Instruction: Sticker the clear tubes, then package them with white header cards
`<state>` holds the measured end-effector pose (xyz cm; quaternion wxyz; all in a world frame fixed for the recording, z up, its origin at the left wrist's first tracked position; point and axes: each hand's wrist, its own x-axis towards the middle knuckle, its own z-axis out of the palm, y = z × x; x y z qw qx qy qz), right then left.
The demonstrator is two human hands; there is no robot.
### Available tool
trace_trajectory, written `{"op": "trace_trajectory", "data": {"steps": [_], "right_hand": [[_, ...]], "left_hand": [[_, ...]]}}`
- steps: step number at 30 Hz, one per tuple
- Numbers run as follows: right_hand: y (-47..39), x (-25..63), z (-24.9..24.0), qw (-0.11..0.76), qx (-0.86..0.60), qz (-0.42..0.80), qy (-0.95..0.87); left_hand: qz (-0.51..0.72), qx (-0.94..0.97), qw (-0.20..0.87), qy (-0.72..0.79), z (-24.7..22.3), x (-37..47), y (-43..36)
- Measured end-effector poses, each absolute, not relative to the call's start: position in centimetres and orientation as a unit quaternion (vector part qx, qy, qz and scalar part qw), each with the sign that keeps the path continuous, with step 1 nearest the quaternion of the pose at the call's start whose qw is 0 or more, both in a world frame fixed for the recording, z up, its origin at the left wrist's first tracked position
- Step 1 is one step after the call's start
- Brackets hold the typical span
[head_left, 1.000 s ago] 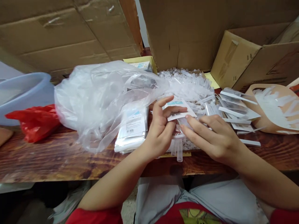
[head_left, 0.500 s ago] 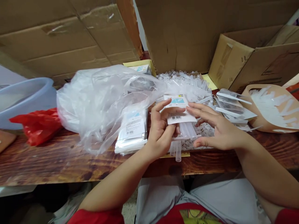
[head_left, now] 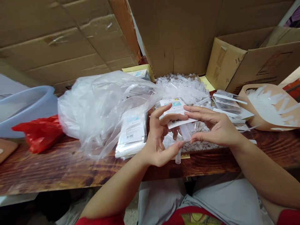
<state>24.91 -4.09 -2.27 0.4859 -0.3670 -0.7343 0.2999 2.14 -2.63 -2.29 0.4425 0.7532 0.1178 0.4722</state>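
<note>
Your left hand (head_left: 161, 137) curls its fingers inward, thumb extended, as your right hand (head_left: 211, 125) meets it, fingers level and thumb apart beneath; both bare forearms angle in from red sleeves.

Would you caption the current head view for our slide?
Two bare hands hold a printed white card above clear plastic tubes.

The bare near strip of the table (head_left: 77, 170) offers passage. The puffy plastic bag (head_left: 89, 103) obstructs the left-centre, the open carton (head_left: 225, 65) the far right, the peach bin (head_left: 272, 122) the right.
</note>
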Motion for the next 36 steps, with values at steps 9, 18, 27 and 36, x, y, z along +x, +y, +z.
{"op": "trace_trajectory", "data": {"steps": [9,18,27,36], "right_hand": [[-4.3,25.5,-1.4,0.466,-0.35,0.305,-0.753],[-4.3,24.0,-1.9,0.542,-0.346,0.2,-0.739],[-4.9,22.0,-2.5,0.575,-0.338,0.05,-0.743],[-4.4,21.9,-2.8,0.568,-0.338,-0.033,-0.75]], "left_hand": [[0.489,0.771,0.388,0.129,-2.2,2.2,-2.8],[0.508,0.789,0.31,0.151,-2.5,2.5,-2.9],[0.556,0.768,0.239,0.208,-2.8,3.3,-2.8],[0.574,0.756,0.193,0.248,-3.3,3.8,-3.0]]}}
